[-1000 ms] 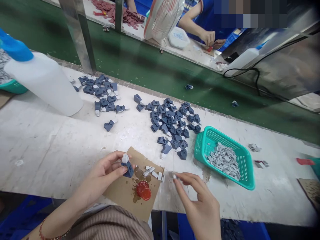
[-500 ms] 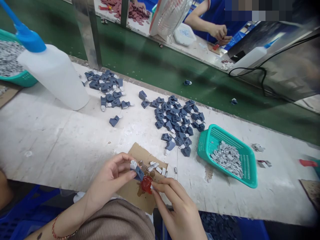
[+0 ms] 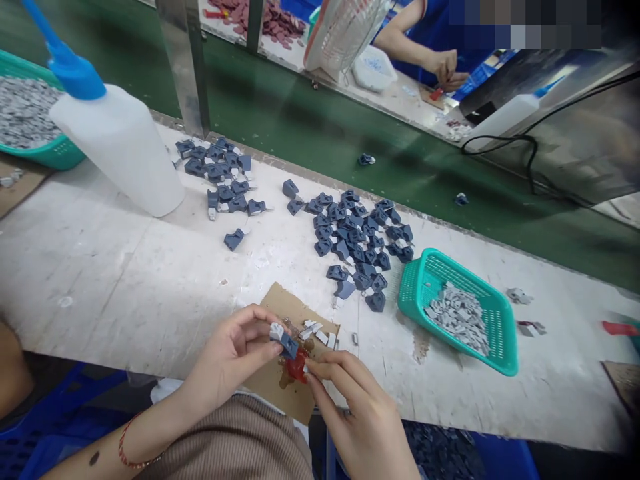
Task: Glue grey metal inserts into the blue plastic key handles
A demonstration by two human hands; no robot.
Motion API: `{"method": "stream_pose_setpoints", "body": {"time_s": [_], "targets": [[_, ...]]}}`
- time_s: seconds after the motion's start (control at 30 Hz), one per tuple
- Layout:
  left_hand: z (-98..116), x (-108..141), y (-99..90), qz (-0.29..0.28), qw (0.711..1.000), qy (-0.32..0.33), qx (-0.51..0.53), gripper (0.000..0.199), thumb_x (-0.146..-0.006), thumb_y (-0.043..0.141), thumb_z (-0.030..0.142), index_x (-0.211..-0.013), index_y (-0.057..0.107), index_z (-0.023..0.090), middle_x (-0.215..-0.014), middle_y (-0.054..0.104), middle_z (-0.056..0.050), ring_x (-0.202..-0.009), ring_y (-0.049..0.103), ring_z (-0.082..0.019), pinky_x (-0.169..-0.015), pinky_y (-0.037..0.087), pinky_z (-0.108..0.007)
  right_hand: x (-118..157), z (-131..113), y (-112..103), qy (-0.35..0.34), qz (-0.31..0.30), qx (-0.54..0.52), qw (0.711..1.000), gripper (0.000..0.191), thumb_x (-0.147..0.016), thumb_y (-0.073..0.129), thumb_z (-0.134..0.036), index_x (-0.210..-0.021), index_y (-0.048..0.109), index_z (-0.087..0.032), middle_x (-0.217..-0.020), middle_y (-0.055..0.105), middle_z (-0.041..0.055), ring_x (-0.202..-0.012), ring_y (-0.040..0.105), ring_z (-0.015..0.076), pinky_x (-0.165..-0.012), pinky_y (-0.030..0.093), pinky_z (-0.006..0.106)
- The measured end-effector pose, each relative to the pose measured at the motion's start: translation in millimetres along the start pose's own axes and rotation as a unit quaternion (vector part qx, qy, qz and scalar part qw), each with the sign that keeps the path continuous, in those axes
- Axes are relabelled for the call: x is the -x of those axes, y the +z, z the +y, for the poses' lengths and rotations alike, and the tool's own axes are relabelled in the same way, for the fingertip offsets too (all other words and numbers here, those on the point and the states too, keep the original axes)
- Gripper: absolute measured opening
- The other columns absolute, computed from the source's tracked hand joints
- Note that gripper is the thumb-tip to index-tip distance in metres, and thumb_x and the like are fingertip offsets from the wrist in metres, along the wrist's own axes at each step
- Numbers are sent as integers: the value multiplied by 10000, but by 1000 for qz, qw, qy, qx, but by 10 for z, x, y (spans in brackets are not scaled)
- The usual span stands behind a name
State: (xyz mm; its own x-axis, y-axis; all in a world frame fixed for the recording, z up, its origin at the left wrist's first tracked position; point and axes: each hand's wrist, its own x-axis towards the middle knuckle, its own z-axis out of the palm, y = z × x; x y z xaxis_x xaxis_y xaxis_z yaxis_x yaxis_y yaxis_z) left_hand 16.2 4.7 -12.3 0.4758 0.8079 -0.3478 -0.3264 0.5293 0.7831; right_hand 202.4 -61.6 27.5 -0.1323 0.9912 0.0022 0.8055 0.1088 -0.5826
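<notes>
Pile (image 3: 356, 236) looks partly done, your left hand (image 3: 234, 352) grips a block (image 3: 288, 345), right hand (image 3: 359, 400) pinches a grey bit (image 3: 306, 368), and there's loads left in the basket (image 3: 411, 288).

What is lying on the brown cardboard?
The cardboard bears small grey pieces, a red object and wet-looking patches. The right hand partly covers the red object; the left hand hides what lies beneath.

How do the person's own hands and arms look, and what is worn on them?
The left hand and right hand are both without gloves. A thin, reddish, patterned bracelet circles the left wrist, and a small dark mark shows on the left forearm. No sleeve covers the visible part of that forearm. Most of the right forearm is out of view.
</notes>
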Motion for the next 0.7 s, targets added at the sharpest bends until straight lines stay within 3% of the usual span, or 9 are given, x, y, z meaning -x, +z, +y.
{"method": "stream_pose_setpoints", "body": {"time_s": [0.33, 0.53, 0.7], "targets": [[-8, -29, 84, -1, 998, 44, 51, 116, -824, 717, 157, -905, 650, 208, -964, 690, -23, -1025, 652, -181, -899, 514, -278, -29, -5, -77, 42, -2, -62, 997, 119, -922, 571, -183, -884, 675, -225, -895, 673, 45, -832, 681, 174, -721, 561, 252], [-17, -36, 153, -24, 996, 47, 68, 127, -834, 708, 139, -912, 643, 216, -970, 700, -17, -1027, 663, -176, -867, 540, -268, -132, -65, -291, 78, 87, -138, 984, 55, -854, 679, -218, -857, 715, -259, -919, 697, 45, -874, 691, 195, -733, 575, 261], [2, -8, 223, -32, 995, 66, 67, 125, -847, 690, 130, -925, 645, 217, -995, 709, -29, -982, 675, -164, -821, 546, -247, -262, -170, -330, 66, 62, -153, 984, 63, -845, 682, -224, -840, 735, -258, -919, 724, 57, -905, 696, 227, -748, 596, 317]]}}
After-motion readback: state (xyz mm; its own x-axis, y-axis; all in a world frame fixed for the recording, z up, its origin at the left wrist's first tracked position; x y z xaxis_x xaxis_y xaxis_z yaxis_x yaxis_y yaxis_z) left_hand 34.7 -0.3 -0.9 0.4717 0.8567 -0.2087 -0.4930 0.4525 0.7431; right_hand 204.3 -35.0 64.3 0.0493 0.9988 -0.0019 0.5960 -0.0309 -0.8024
